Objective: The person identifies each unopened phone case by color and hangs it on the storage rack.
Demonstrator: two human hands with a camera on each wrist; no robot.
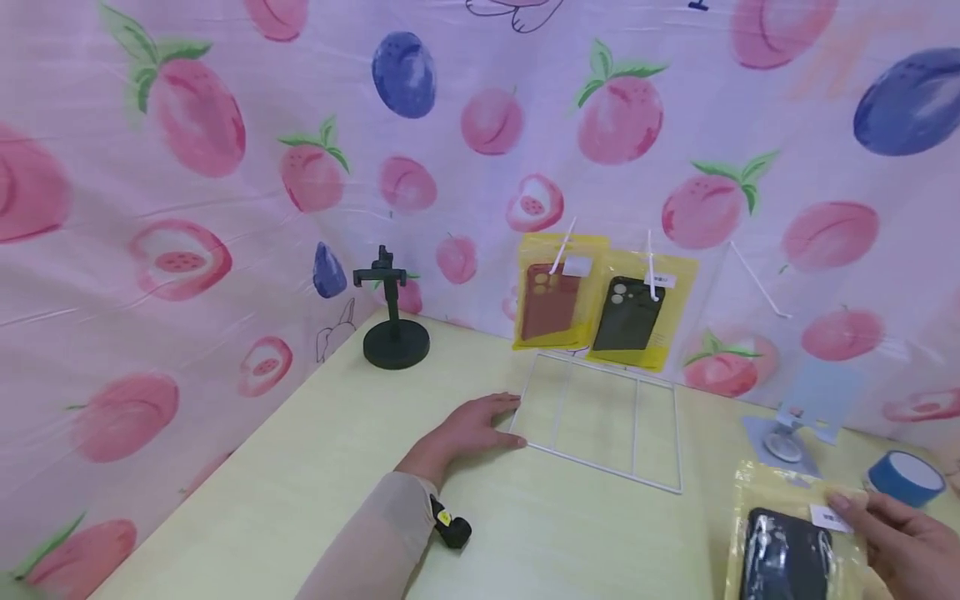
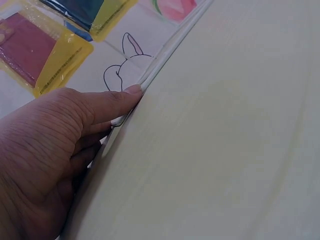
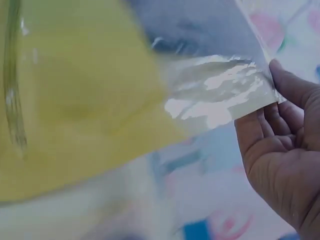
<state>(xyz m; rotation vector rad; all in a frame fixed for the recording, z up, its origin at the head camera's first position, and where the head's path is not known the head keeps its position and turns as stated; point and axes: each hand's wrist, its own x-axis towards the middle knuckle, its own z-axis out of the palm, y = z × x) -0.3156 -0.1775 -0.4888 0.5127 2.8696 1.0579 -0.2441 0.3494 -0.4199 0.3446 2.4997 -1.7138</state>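
Observation:
My left hand (image 1: 472, 429) rests at the left front corner of a white wire rack (image 1: 592, 465), fingers fairly straight. Its thumb touches the wire in the left wrist view; the other fingertips are partly hidden there. My right hand (image 1: 911, 542) pinches the edge of a yellow-and-clear packet (image 3: 100, 115) by its white label. A dark phone case (image 1: 786, 554) shows inside that packet, cut off by the lower frame edge. Two similar packets hang on white hooks above the rack: one with a red phone case (image 1: 551, 304), one with a black phone case (image 1: 630, 312).
A bare white hook (image 1: 759, 279) sticks out right of the hanging packets. The black phone stand (image 1: 397, 343) is at the back left. At the right are a light blue stand (image 1: 821, 400) and a blue tape roll (image 1: 906, 479). Fruit-print cloth (image 1: 450, 200) backs the table.

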